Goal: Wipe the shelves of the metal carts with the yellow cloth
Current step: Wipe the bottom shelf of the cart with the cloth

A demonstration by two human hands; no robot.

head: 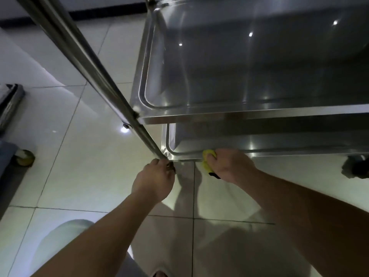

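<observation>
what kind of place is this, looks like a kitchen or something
Probably a commercial kitchen or service back room, though that is a guess: a stainless steel cart with tray shelves on casters, and a glossy tiled floor.

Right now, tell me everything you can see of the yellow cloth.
The yellow cloth is bunched into a small wad, mostly hidden inside the right hand, which grips it. It looks soft, bright yellow, with a dark edge showing below the fingers. It is pressed against the front rim of the cart's bottom shelf, near the left corner.
</observation>
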